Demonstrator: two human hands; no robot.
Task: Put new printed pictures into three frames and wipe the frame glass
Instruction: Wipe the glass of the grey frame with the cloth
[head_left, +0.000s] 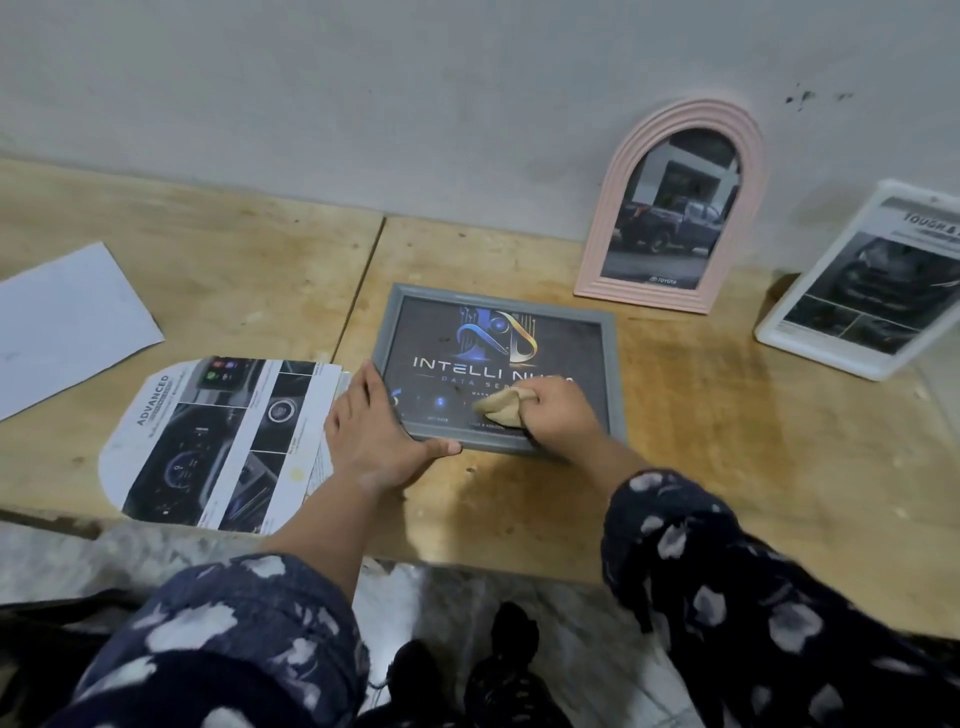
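From the head view, the right hand (558, 410) has its fingers curled tight around a crumpled tan cloth (504, 406), pressing it onto the glass of the grey rectangular picture frame (613, 374), which lies flat on the worn wooden table (727, 415). The left hand (371, 436) rests on the frame's near left corner, fingers together along its left edge and thumb stretched along its near edge. Just left of those fingers lies an arch-cut printed picture (208, 441); further left, a blank white sheet (67, 322). Beyond the right fingers, a pink arched frame (670, 208) and a white rectangular frame (862, 280) lean against the wall.
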